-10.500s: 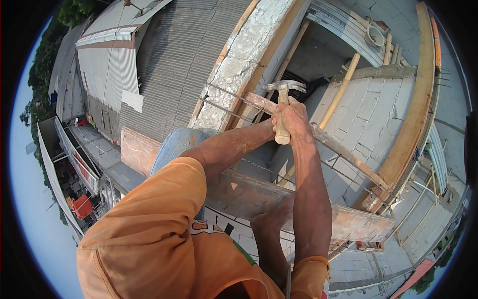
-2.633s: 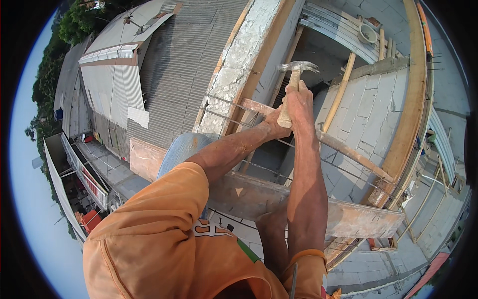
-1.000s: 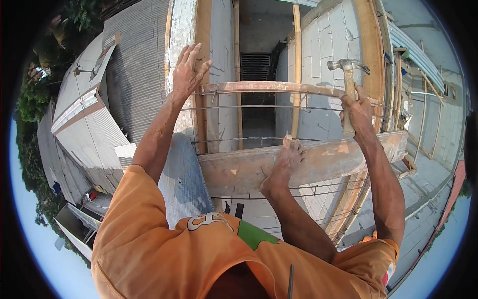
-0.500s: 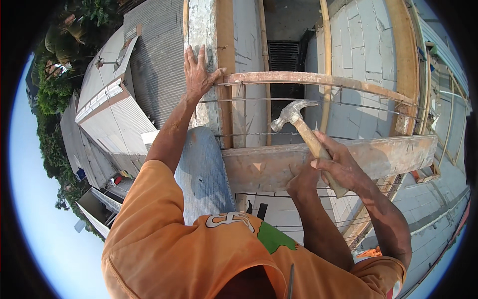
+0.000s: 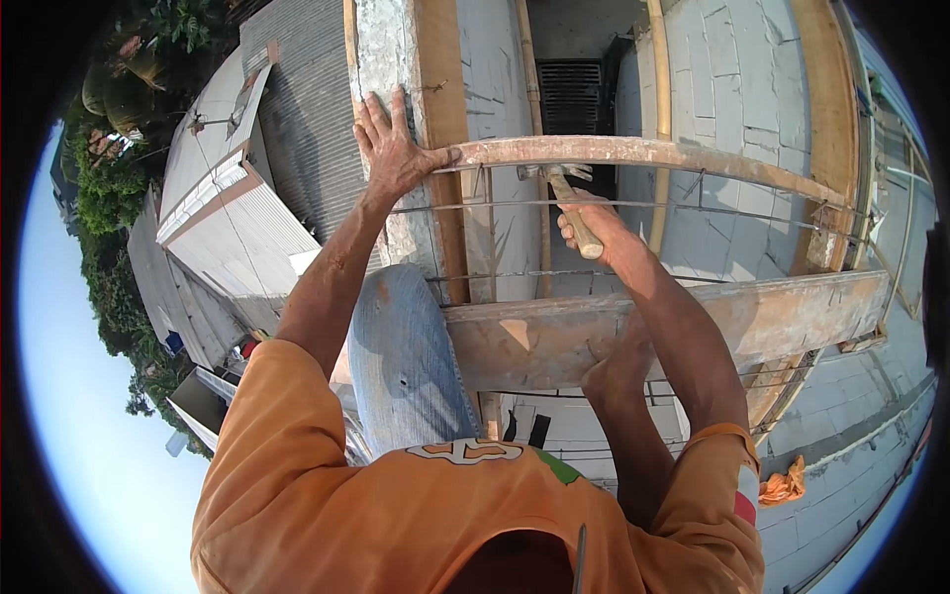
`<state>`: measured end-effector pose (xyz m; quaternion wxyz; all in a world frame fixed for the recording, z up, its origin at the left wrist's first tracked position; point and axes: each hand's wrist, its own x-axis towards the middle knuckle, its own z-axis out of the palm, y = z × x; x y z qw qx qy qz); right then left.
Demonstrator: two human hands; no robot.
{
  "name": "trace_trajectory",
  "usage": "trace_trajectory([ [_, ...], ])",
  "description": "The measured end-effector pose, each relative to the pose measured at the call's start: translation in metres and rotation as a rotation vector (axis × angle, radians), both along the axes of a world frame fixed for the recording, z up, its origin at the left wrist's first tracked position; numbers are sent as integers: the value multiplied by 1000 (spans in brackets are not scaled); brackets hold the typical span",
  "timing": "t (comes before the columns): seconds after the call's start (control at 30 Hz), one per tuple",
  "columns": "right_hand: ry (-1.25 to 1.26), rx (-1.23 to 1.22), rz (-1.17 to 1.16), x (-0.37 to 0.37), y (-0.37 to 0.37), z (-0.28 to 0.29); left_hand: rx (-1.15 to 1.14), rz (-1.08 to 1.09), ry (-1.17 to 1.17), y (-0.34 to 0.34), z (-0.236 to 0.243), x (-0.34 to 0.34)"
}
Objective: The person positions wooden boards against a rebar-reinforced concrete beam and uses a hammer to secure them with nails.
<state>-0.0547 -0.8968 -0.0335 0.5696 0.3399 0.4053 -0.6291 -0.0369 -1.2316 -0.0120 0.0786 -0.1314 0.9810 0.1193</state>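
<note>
My left hand [image 5: 394, 153] is spread over the top of the rough concrete beam [image 5: 381, 64], its thumb at the end of a reddish wooden batten [image 5: 653, 153]. My right hand [image 5: 599, 220] is closed on the wooden handle of a claw hammer [image 5: 577, 223], whose metal head is at the batten's lower edge; whether it touches cannot be told. Thin steel rods [image 5: 703, 208] run across below the batten. My jeans-covered knee [image 5: 401, 366] is beside a wide stained board [image 5: 510, 356], and my bare lower leg [image 5: 628, 436] rises behind my right forearm.
Below the open framing are a dark grate [image 5: 566, 94], a bamboo pole [image 5: 660, 69] and a pale block surface [image 5: 732, 99]. A timber plank [image 5: 826, 119] runs along the right. Corrugated roofs [image 5: 287, 139] and trees lie at left, and orange cloth [image 5: 782, 483] at lower right.
My left hand has parted from my right and lies spread on the beam. My right hand has swung the hammer down, then forward and left to the batten's underside.
</note>
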Motion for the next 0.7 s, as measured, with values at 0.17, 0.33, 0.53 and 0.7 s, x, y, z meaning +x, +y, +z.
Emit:
trace_trajectory([
  [0.17, -36, -91, 65, 4, -12, -8, 26, 28, -45, 1, 4, -1],
  [0.33, -20, -230, 205, 7, 1, 9, 4, 56, -101, 8, 10, 1],
  [0.53, 32, -68, 167, 14, -1, -8, -4, 39, -63, 4, 6, -2],
  [0.7, -41, -105, 136, 6, 0, -10, -25, 37, -72, 2, 2, -2],
])
